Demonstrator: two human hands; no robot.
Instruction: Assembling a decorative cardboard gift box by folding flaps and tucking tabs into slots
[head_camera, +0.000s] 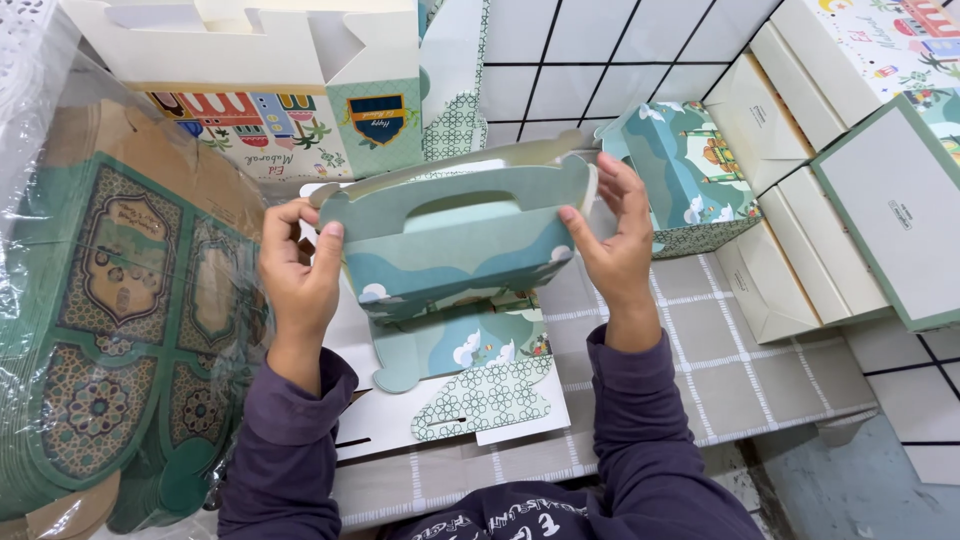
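Note:
A teal printed cardboard carry box (455, 235) with a cut-out handle is held up between both hands, its top flaps pressed together. My left hand (298, 272) grips its left end, thumb on the near face. My right hand (615, 235) grips the right end with fingers over the top edge. Under the box lies a flat unfolded box blank (470, 385) with cloud and lattice print.
A plastic-wrapped stack of flat green patterned blanks (120, 330) sits at left. Assembled boxes (290, 90) stand behind, another teal box (690, 180) at right. White folded boxes (800, 200) are stacked far right. A grey checked cloth (740, 370) covers the surface on a white tiled floor.

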